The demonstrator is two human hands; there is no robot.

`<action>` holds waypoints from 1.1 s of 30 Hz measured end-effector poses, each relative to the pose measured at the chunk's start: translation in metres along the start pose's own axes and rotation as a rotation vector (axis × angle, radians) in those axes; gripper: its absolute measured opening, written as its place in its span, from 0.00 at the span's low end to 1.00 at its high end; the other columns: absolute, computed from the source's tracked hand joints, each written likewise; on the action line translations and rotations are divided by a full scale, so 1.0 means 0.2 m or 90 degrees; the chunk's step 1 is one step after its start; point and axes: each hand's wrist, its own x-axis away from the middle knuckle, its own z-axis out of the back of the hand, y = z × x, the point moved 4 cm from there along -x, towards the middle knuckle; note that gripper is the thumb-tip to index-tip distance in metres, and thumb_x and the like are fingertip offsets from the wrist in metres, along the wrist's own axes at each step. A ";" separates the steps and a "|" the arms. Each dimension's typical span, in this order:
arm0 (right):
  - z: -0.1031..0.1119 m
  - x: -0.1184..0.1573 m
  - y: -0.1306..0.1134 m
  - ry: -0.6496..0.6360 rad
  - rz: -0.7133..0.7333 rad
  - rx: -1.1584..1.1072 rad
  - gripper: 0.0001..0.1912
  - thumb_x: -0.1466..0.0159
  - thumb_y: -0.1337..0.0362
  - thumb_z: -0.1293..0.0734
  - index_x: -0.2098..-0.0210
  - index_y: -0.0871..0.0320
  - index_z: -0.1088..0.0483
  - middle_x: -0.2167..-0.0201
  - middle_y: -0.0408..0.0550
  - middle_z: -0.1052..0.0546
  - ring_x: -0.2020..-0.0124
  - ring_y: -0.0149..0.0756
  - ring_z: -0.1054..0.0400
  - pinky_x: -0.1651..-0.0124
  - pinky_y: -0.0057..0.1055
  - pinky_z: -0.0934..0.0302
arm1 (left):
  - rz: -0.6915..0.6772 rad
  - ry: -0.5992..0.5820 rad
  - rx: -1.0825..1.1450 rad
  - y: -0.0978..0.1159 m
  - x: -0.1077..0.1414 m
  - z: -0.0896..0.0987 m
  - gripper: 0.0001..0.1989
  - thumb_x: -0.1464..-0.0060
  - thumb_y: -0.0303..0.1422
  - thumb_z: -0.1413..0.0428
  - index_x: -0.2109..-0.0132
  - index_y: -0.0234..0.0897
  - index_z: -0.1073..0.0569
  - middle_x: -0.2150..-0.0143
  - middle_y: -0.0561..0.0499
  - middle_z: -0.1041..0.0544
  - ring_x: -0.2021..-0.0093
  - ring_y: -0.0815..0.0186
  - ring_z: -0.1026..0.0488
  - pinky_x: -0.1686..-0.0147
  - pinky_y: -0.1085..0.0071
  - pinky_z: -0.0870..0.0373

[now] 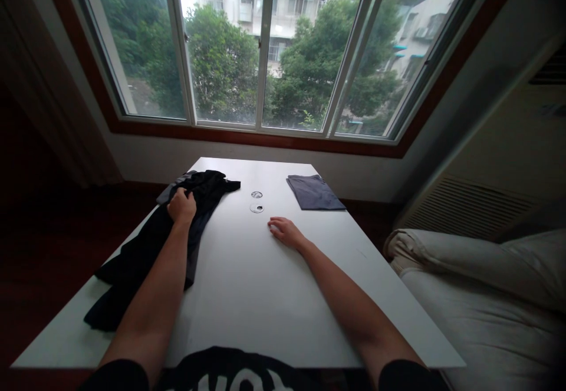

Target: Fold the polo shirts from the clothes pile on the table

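Observation:
My left hand (181, 204) is closed on a black garment (152, 249) that lies loosely along the left side of the white table (260, 296). Beneath the far part of that garment, some grey cloth (168, 192) shows at the table's left edge. My right hand (286, 232) rests on the tabletop near the middle, palm down, fingers stretched out and holding nothing. Beyond it, to the right, lies a flat folded grey-blue cloth (315, 192).
Two round fittings (257, 207) are set into the tabletop past my right hand. A pale sofa (481, 285) stands along the right side. Behind the table are a wall and a wide window (260, 55); a curtain (57, 84) hangs at the left.

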 end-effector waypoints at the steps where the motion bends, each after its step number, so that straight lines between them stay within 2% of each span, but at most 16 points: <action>1: 0.00 0.00 0.00 0.002 -0.003 0.001 0.17 0.31 0.59 0.33 0.44 0.50 0.23 0.38 0.48 0.26 0.37 0.40 0.33 0.32 0.39 0.42 | -0.002 -0.019 0.024 0.04 0.01 0.02 0.18 0.33 0.38 0.50 0.42 0.35 0.28 0.48 0.36 0.21 0.48 0.46 0.25 0.49 0.54 0.33; 4: 0.00 -0.01 0.00 0.000 -0.009 0.006 0.16 0.31 0.59 0.34 0.45 0.49 0.23 0.39 0.47 0.26 0.37 0.40 0.33 0.33 0.39 0.41 | -0.055 -0.054 0.081 0.20 0.05 0.08 0.17 0.32 0.38 0.49 0.43 0.36 0.27 0.49 0.38 0.20 0.50 0.48 0.24 0.52 0.59 0.32; 7: -0.01 -0.01 0.00 0.000 -0.018 0.008 0.15 0.30 0.59 0.34 0.46 0.49 0.22 0.39 0.47 0.25 0.38 0.40 0.32 0.34 0.39 0.41 | -0.159 -0.118 0.134 0.41 0.17 0.11 0.12 0.33 0.37 0.47 0.47 0.39 0.26 0.53 0.42 0.19 0.52 0.51 0.22 0.54 0.63 0.32; 11: 0.00 -0.03 0.00 0.021 -0.028 -0.032 0.15 0.29 0.57 0.36 0.50 0.50 0.21 0.43 0.48 0.23 0.41 0.42 0.30 0.36 0.40 0.39 | -0.311 -0.236 0.206 0.68 0.45 0.10 0.07 0.35 0.35 0.45 0.53 0.40 0.25 0.59 0.46 0.19 0.58 0.58 0.22 0.57 0.68 0.33; 14: 0.02 -0.04 0.02 0.049 -0.068 -0.081 0.17 0.28 0.54 0.39 0.52 0.53 0.20 0.50 0.48 0.19 0.47 0.43 0.27 0.41 0.37 0.35 | -0.414 -0.342 0.286 0.84 0.71 0.15 0.05 0.36 0.34 0.44 0.55 0.39 0.24 0.62 0.48 0.19 0.61 0.61 0.23 0.59 0.69 0.32; 16: 0.03 -0.04 0.05 0.070 -0.124 -0.112 0.21 0.27 0.52 0.42 0.55 0.55 0.21 0.56 0.49 0.18 0.53 0.43 0.25 0.47 0.34 0.33 | -0.532 -0.476 0.374 0.93 0.90 0.22 0.06 0.36 0.33 0.44 0.55 0.38 0.24 0.60 0.49 0.19 0.61 0.63 0.23 0.58 0.70 0.30; 17: 0.04 -0.04 0.08 0.083 -0.151 -0.125 0.24 0.27 0.51 0.44 0.56 0.56 0.21 0.58 0.49 0.18 0.55 0.42 0.25 0.50 0.33 0.33 | -0.608 -0.567 0.419 0.97 1.00 0.26 0.07 0.36 0.33 0.43 0.53 0.38 0.23 0.57 0.48 0.19 0.59 0.63 0.23 0.56 0.70 0.29; 20: 0.07 -0.03 0.14 0.150 -0.226 -0.147 0.29 0.26 0.47 0.50 0.56 0.56 0.23 0.61 0.48 0.18 0.59 0.41 0.25 0.54 0.33 0.32 | -0.844 -0.916 0.456 1.02 1.24 0.37 0.12 0.35 0.35 0.42 0.46 0.38 0.23 0.53 0.48 0.18 0.56 0.64 0.22 0.54 0.71 0.28; 21: 0.09 -0.02 0.17 0.181 -0.250 -0.150 0.31 0.26 0.45 0.51 0.56 0.55 0.24 0.62 0.48 0.19 0.59 0.41 0.26 0.54 0.33 0.32 | -0.882 -0.980 0.442 1.01 1.27 0.38 0.14 0.34 0.35 0.42 0.45 0.39 0.23 0.53 0.48 0.18 0.56 0.64 0.21 0.53 0.72 0.28; 22: 0.10 -0.01 0.19 0.212 -0.276 -0.154 0.32 0.27 0.43 0.52 0.56 0.55 0.24 0.62 0.48 0.19 0.60 0.42 0.26 0.53 0.34 0.32 | -0.889 -0.984 0.419 1.01 1.26 0.36 0.14 0.34 0.36 0.43 0.44 0.40 0.23 0.53 0.48 0.18 0.56 0.64 0.21 0.53 0.71 0.28; 23: 0.10 -0.01 0.20 0.237 -0.299 -0.159 0.32 0.27 0.41 0.52 0.56 0.54 0.25 0.62 0.48 0.19 0.60 0.42 0.25 0.53 0.35 0.32 | -0.863 -0.925 0.390 1.00 1.23 0.31 0.13 0.34 0.37 0.43 0.45 0.41 0.22 0.53 0.48 0.18 0.56 0.63 0.21 0.53 0.70 0.28; 26: 0.11 0.00 0.23 0.261 -0.342 -0.177 0.30 0.30 0.40 0.45 0.46 0.55 0.28 0.60 0.49 0.20 0.58 0.43 0.25 0.52 0.36 0.31 | -0.676 -0.584 0.246 0.91 0.99 0.07 0.11 0.35 0.39 0.44 0.52 0.41 0.20 0.54 0.47 0.19 0.53 0.58 0.22 0.50 0.65 0.29; 28: 0.10 0.00 0.24 0.253 -0.354 -0.177 0.31 0.33 0.42 0.40 0.38 0.55 0.33 0.57 0.51 0.20 0.57 0.44 0.24 0.51 0.37 0.31 | -0.552 -0.445 0.159 0.80 0.85 -0.11 0.13 0.37 0.40 0.43 0.50 0.41 0.21 0.50 0.44 0.20 0.47 0.55 0.24 0.45 0.63 0.31; 30: 0.09 -0.01 0.24 0.237 -0.336 -0.163 0.32 0.34 0.46 0.36 0.36 0.55 0.35 0.52 0.53 0.21 0.53 0.44 0.24 0.48 0.37 0.32 | -0.463 -0.388 0.113 0.69 0.77 -0.26 0.25 0.42 0.45 0.38 0.41 0.41 0.25 0.41 0.40 0.24 0.40 0.51 0.29 0.40 0.61 0.34; 33: 0.09 -0.03 0.22 0.183 -0.270 -0.131 0.25 0.35 0.51 0.34 0.40 0.52 0.31 0.46 0.51 0.22 0.47 0.43 0.26 0.43 0.38 0.34 | -0.405 -0.398 0.035 0.58 0.74 -0.41 0.45 0.52 0.54 0.34 0.32 0.40 0.34 0.30 0.34 0.37 0.31 0.41 0.40 0.36 0.53 0.39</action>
